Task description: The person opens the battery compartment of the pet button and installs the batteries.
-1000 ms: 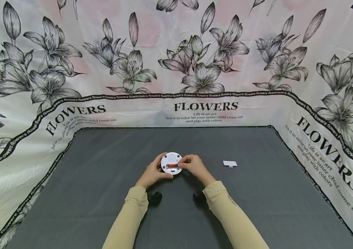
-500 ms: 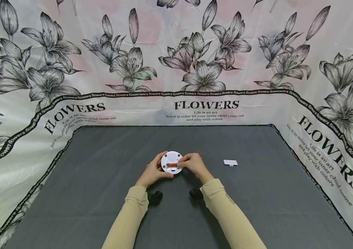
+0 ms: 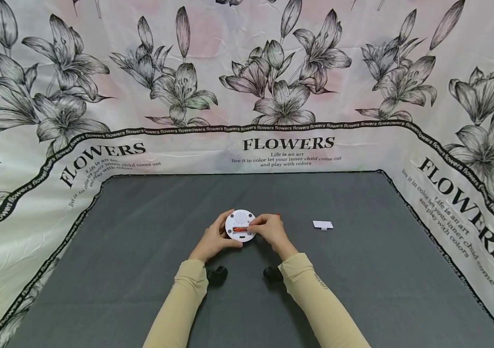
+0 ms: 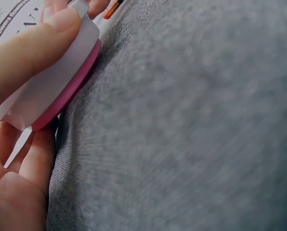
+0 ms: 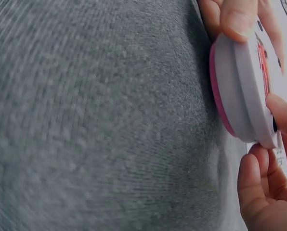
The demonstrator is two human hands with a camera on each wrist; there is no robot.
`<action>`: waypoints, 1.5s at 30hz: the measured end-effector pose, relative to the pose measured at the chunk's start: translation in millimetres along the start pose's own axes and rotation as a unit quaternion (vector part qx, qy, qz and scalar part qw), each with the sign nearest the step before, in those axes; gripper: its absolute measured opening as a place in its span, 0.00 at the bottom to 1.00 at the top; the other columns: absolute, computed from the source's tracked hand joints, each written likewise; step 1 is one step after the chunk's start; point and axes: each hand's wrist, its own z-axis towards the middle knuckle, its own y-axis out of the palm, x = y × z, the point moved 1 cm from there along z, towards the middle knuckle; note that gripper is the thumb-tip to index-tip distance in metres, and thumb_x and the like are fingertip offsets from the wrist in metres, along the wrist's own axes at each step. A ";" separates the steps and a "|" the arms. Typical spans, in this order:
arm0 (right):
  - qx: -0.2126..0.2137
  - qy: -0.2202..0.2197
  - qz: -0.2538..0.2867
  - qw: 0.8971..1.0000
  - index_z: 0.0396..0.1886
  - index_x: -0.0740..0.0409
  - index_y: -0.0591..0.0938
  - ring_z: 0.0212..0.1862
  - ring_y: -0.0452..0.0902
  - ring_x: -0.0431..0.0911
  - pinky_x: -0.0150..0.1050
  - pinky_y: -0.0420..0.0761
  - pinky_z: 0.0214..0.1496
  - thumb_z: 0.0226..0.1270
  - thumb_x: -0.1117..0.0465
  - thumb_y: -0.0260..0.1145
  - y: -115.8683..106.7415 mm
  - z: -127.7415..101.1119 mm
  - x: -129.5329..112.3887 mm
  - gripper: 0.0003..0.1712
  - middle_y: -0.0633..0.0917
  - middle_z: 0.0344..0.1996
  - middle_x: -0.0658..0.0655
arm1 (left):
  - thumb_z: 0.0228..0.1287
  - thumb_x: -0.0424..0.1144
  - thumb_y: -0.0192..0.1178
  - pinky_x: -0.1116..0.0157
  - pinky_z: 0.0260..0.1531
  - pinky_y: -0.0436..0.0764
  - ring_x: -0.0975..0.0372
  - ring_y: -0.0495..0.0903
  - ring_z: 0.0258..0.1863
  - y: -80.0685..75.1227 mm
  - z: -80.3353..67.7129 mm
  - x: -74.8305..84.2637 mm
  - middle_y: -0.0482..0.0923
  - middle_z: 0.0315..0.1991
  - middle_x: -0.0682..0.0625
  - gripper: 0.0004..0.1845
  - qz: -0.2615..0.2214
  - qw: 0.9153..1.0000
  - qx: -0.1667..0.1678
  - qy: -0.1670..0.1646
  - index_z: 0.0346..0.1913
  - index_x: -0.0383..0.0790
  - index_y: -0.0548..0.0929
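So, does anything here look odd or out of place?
The round white device has its battery bay open, a red battery showing. Its small white cover lies apart on the grey mat, to the right. Nothing looks spilled or broken.

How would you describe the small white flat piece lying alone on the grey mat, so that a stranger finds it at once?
Start at the grey mat ringed by the flower-printed cloth. To the right of the right hand, untouched, lies a small white rectangular cover. Unlike the round white device held by both hands, it is flat, with a little tab on its near edge.

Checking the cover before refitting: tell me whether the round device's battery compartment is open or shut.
Open: the round white device shows a red battery uncovered, and a small white cover lies apart.
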 end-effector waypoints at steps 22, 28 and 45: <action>-0.017 -0.093 0.043 0.995 0.40 0.65 0.83 0.40 0.78 0.48 0.37 0.76 0.43 0.52 0.64 0.73 -41.3 7.1 24.2 0.15 0.83 0.37 0.58 | 0.40 0.34 0.76 0.64 0.52 0.72 0.61 0.67 0.60 2.0 0.8 -4.3 0.62 0.65 0.50 0.55 0.023 1.000 0.011 -0.005 0.72 0.49 0.55; 0.035 -0.096 0.040 0.994 0.44 0.66 0.83 0.39 0.78 0.46 0.30 0.76 0.39 0.52 0.63 0.73 -62.5 11.8 36.6 0.19 0.83 0.38 0.60 | 0.42 0.31 0.75 0.63 0.53 0.72 0.58 0.67 0.60 0.1 -3.1 7.0 0.62 0.65 0.46 0.54 0.014 1.000 -0.003 -0.003 0.72 0.46 0.54; 0.046 -0.042 -0.051 0.997 0.38 0.67 0.84 0.34 0.77 0.46 0.33 0.74 0.32 0.47 0.65 0.75 -65.4 18.0 50.5 0.17 0.84 0.33 0.60 | 0.45 0.28 0.72 0.59 0.54 0.70 0.54 0.66 0.61 1.0 -11.8 30.7 0.61 0.65 0.41 0.52 0.022 1.000 -0.015 -0.005 0.72 0.40 0.52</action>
